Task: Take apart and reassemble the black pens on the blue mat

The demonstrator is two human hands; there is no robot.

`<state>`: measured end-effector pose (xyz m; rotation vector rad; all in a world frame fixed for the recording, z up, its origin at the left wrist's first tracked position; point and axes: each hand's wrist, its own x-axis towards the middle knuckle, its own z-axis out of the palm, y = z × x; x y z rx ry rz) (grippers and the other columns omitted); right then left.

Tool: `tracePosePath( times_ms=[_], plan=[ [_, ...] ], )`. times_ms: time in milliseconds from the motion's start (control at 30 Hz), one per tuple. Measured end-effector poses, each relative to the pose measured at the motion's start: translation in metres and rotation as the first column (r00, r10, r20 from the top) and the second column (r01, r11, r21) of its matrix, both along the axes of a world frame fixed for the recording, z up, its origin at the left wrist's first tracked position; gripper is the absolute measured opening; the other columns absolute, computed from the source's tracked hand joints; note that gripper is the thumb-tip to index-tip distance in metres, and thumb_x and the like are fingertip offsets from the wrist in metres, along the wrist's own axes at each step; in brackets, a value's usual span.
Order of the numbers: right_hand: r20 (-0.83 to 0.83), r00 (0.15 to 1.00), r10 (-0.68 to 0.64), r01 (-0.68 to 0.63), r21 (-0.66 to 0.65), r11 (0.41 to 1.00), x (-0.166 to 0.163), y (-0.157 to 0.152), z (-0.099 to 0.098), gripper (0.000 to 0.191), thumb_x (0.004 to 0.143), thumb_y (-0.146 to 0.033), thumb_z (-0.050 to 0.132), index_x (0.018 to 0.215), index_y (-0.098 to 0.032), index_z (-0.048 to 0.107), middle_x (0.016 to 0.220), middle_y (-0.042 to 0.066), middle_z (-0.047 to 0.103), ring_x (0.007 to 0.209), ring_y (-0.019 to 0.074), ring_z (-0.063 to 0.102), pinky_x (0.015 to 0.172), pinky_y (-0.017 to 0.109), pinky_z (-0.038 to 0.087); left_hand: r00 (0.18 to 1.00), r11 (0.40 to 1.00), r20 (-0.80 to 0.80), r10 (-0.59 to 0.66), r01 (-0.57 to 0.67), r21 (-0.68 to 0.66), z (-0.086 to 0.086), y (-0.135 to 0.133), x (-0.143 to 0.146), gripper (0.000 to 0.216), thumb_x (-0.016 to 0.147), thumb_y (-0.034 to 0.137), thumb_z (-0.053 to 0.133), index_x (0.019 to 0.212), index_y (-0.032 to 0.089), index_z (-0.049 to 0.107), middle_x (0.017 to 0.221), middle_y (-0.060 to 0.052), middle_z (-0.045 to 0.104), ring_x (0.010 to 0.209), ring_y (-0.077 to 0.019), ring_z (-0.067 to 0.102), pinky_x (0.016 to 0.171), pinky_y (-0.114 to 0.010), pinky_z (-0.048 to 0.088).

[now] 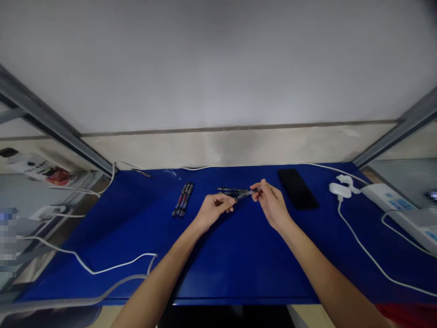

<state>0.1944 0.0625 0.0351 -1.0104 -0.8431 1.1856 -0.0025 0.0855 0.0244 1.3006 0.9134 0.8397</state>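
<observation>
Between my two hands a slim pen (244, 195) is held at a slant over the blue table. My left hand (217, 207) pinches its lower left end, and my right hand (269, 200) has its fingers closed on the upper right end. Just behind my left hand, dark pens (232, 190) lie on the tabletop, partly hidden by my fingers. To the left of that hand, several dark pens (183, 199) rest side by side in a group.
The blue table (252, 264) backs onto a wall. A black phone (297, 188) lies right of my right hand. A white charger (340, 190) and power strip (392, 205) sit farther right. White cables (116, 268) cross both sides. One pen (142, 173) lies far left.
</observation>
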Motion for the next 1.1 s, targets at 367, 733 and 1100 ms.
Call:
tracePosePath(
  times_ms=[367, 733, 1100],
  plan=[
    [-0.534, 0.794, 0.291, -0.35, -0.009, 0.937, -0.013, -0.013, 0.012, 0.057, 0.09, -0.07, 0.036, 0.062, -0.022, 0.047, 0.054, -0.005, 0.025, 0.049, 0.0131, 0.028, 0.057, 0.032, 0.038, 0.948, 0.95, -0.08, -0.309, 0.311, 0.01, -0.008, -0.021, 0.018, 0.047, 0.091, 0.054, 0.052, 0.085, 0.012, 0.072, 0.065, -0.008, 0.071, 0.056, -0.0124, 0.057, 0.061, -0.024, 0.046],
    [-0.44, 0.855, 0.275, -0.291, 0.033, 0.956, -0.014, -0.014, 0.012, 0.041, 0.09, -0.046, 0.04, 0.059, -0.023, 0.026, 0.058, -0.005, 0.018, 0.051, 0.0146, 0.021, 0.053, 0.033, 0.032, 0.949, 0.949, -0.007, -0.314, 0.314, -0.029, -0.008, -0.018, 0.016, 0.047, 0.091, 0.054, 0.053, 0.086, 0.011, 0.073, 0.065, -0.009, 0.071, 0.057, -0.0135, 0.058, 0.062, -0.025, 0.045],
    [-0.443, 0.861, 0.25, -0.247, 0.067, 0.967, -0.011, -0.014, 0.015, 0.042, 0.091, -0.048, 0.039, 0.061, -0.023, 0.026, 0.06, -0.004, 0.019, 0.053, 0.0144, 0.023, 0.053, 0.033, 0.032, 0.992, 0.992, 0.038, -0.118, 0.119, -0.032, -0.003, -0.014, 0.017, 0.052, 0.092, 0.057, 0.048, 0.083, 0.012, 0.073, 0.074, -0.008, 0.069, 0.062, -0.0134, 0.056, 0.059, -0.024, 0.041]
  ],
)
